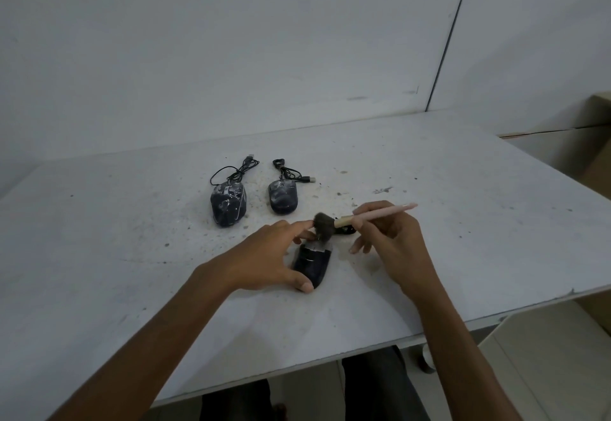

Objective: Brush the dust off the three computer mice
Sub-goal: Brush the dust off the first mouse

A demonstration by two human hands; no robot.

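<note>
left hand (261, 255) clamped round near mouse (312, 263) mid table (132, 255), right hand (390, 235) pinching pink brush (360, 217), bristles on its front, 2 other dusty mice (228, 202) (282, 199) further back w/ cables

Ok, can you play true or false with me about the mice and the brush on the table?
1. There are three mice on the table. True: the far-left mouse, the far-right mouse and the near mouse.
2. The left hand holds the brush. False: the right hand holds it by its pink handle.
3. The left hand rests on the near mouse. True: its thumb and fingers steady the mouse.
4. The brush bristles are at the far-left mouse. False: they are at the front of the near mouse.
5. The two far mice look dusty. True: pale smears cover their tops.
6. The two far mice have no cables. False: each has a coiled cable behind it.
</note>
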